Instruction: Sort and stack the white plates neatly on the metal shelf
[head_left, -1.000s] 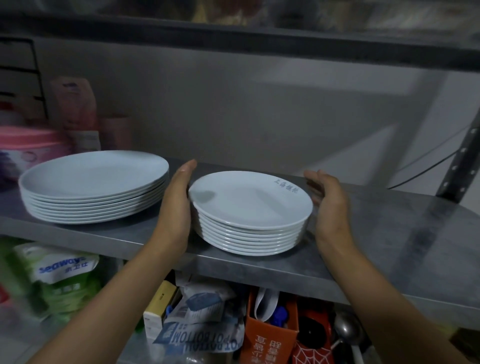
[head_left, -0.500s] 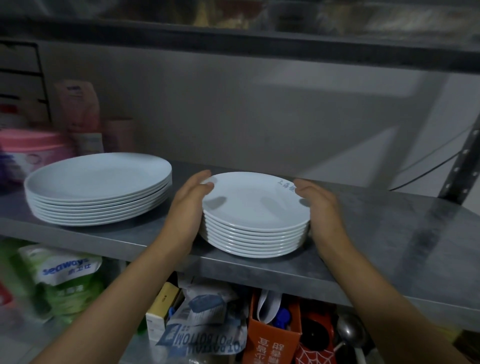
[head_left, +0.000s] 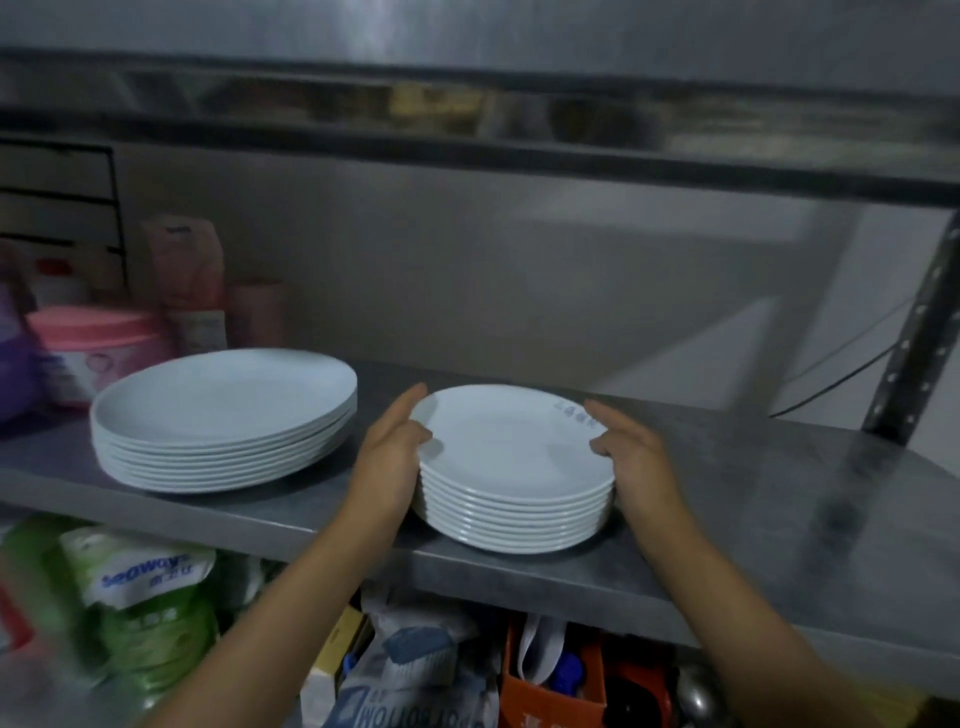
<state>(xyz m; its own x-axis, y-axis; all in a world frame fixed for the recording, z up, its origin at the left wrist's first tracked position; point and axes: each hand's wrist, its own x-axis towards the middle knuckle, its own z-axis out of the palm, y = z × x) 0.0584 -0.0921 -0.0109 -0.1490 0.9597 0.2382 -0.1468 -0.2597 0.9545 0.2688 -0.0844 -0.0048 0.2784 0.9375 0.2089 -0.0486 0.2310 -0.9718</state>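
— White plates first: what differs from half a second ago?

— The small plate stack (head_left: 511, 470) sits near the front edge of the metal shelf (head_left: 779, 519), as before. Both hands have opened up. The left hand (head_left: 389, 462) now lies with palm against the stack's left side, fingers extended along the rim, thumb on the top plate's edge. The right hand (head_left: 636, 457) touches the right rim with thumb and fingertips, fingers fairly straight. The large plate stack (head_left: 223, 421) toward the shelf's left end is unmoved, just beside the left hand.

— Surface and surroundings?

— Grey, scuffed steel shelf; grey wall behind; a perforated upright (head_left: 914, 358) at the right.

— Anything unclear?

— Pink containers (head_left: 98, 348) at the back left corner are blurred. Goods on the lower level, including a green pack (head_left: 140, 597), are cut off. The top plate's printed mark is illegible.
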